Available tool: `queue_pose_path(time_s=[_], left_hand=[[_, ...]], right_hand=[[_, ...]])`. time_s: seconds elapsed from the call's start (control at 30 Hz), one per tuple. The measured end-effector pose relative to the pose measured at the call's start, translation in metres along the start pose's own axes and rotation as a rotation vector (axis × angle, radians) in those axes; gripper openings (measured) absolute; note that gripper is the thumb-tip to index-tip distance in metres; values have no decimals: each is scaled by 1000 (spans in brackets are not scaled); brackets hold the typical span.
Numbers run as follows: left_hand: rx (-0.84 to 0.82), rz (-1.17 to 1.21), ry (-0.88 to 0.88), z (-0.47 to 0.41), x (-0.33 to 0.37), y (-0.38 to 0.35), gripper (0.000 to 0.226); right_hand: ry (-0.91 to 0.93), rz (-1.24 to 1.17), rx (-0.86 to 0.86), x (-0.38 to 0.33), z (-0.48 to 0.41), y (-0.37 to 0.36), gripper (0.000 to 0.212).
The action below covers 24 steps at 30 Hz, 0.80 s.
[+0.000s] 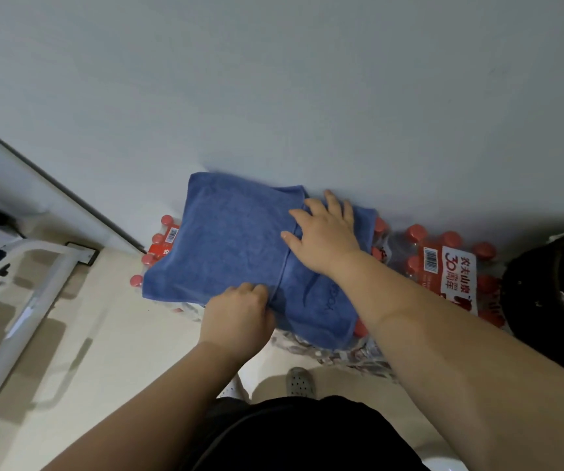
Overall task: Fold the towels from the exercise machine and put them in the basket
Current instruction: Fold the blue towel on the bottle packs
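A blue towel (229, 246) lies folded over on top of a shrink-wrapped pack of water bottles against the wall. My right hand (324, 236) rests flat on the towel's right part, fingers spread, pressing beside the fold edge. My left hand (240, 311) is at the towel's near edge, its fingers curled around the edge of the upper layer. A dark basket (545, 300) stands at the right edge with something pink inside. The white frame of the exercise machine (36, 294) is at the left.
Two packs of red-capped water bottles (450, 263) sit on the floor along the grey wall. My feet in grey perforated shoes (299, 382) stand on the beige floor just in front of the packs.
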State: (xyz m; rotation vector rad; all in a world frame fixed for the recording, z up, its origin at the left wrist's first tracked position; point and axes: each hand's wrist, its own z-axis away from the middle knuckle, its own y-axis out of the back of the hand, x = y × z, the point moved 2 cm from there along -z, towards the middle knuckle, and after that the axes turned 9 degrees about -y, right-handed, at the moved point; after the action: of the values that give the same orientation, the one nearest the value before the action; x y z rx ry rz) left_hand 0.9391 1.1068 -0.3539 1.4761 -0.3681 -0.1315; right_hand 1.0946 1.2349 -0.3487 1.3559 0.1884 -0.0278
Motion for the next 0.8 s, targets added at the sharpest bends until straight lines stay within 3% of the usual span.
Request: queue_pose_path(time_s=[0.2, 0.4, 0.6, 0.8], left_hand=[[-32, 80, 84, 6, -5, 6, 17], [-117, 143, 50, 5, -12, 8, 13], [-114, 199, 26, 6, -21, 8, 11], [-8, 365, 54, 8, -25, 37, 12]], right_hand=[[-61, 85, 28, -10, -10, 9, 59], [-142, 54, -6, -13, -16, 7, 55], [-118, -106, 106, -16, -16, 10, 42], [-78, -440, 167, -11, -12, 24, 48]])
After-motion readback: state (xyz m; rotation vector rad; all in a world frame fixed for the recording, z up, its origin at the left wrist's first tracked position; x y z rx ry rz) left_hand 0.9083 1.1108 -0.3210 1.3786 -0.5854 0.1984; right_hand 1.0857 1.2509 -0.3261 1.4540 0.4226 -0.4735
